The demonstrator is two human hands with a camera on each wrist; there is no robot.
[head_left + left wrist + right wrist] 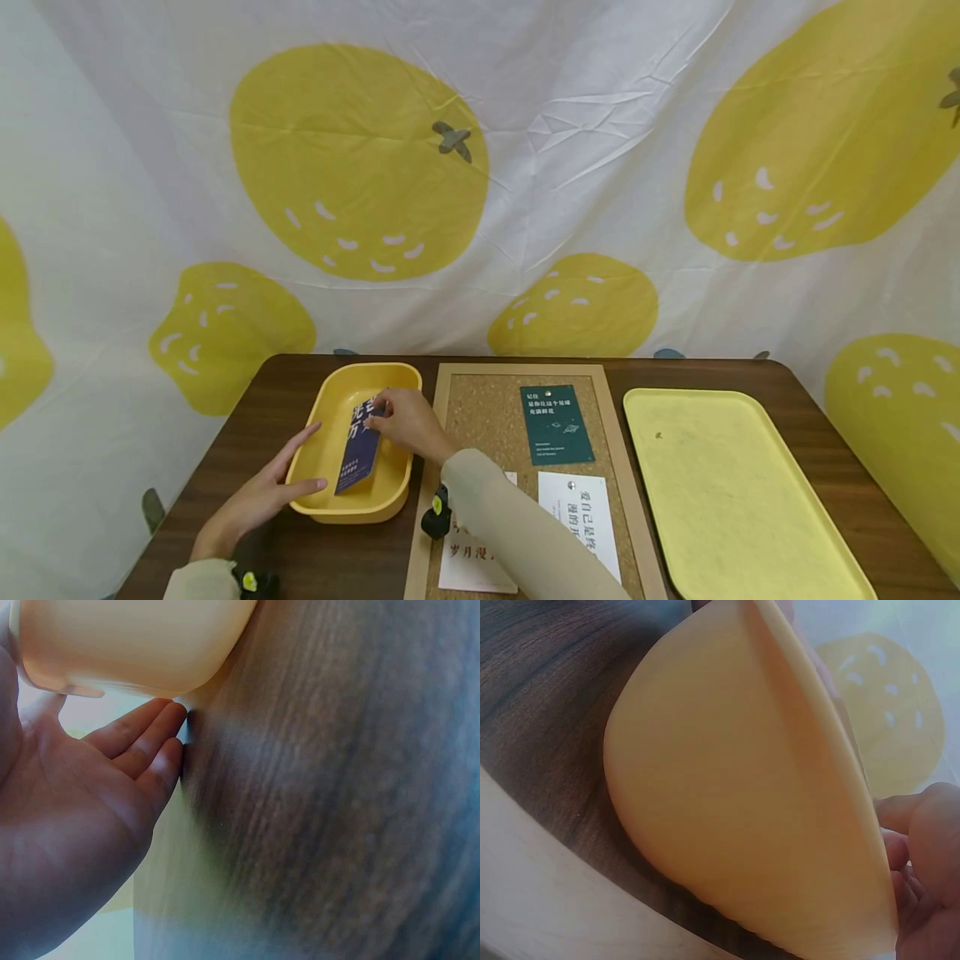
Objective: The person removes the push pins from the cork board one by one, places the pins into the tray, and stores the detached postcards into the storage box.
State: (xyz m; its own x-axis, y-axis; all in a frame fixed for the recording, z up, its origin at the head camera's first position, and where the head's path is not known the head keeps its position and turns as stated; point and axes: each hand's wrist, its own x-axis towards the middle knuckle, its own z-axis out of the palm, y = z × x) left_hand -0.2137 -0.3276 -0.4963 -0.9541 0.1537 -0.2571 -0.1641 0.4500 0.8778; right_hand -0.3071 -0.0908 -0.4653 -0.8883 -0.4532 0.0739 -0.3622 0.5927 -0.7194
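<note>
A dark purple card [358, 450] with white lettering is tilted inside the yellow plastic tub [315, 433]. My right hand [411, 423] pinches the card near its upper right edge, between thumb and fingers. In the right wrist view, the tub's wall [735, 780] hides the card, and the right hand [930, 862] shows past the rim. My left hand [262, 496] lies at the tub's left side, fingers extended along the outside and thumb over the rim. In the left wrist view, the left hand's fingers [142, 739] look nearly straight beside the tub [135, 645].
A wood-framed cork board [480, 417] lies right of the tub. Pinned on it are a green card [557, 425] and a white card [577, 508]; another white card [472, 567] is partly under my right sleeve. A yellow tray [735, 483] lies farther right on the brown table [300, 567].
</note>
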